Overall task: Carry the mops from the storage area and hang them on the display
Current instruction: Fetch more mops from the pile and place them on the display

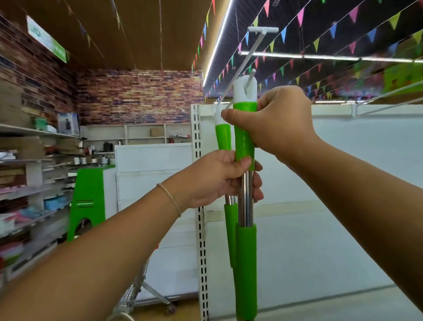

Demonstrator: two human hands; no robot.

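I hold a mop handle [249, 263] upright: green grips, a steel shaft and a white cap [245, 89] at the top. My left hand [219, 177] grips the shaft just below the upper green sleeve. My right hand [275, 119] is closed around that sleeve near the cap. The cap's slot sits at the tip of a white display hook [255, 49] that juts out overhead. A second mop [224, 139] with the same green and white handle hangs just behind on the left, close to the white display panel [358, 174].
A slotted white upright [197, 161] stands left of the mops. Shelves with boxes and housewares [16, 175] fill the left side, next to a green stand [89, 197]. A wire trolley [140, 292] is low down. More white rails [390, 95] run overhead to the right.
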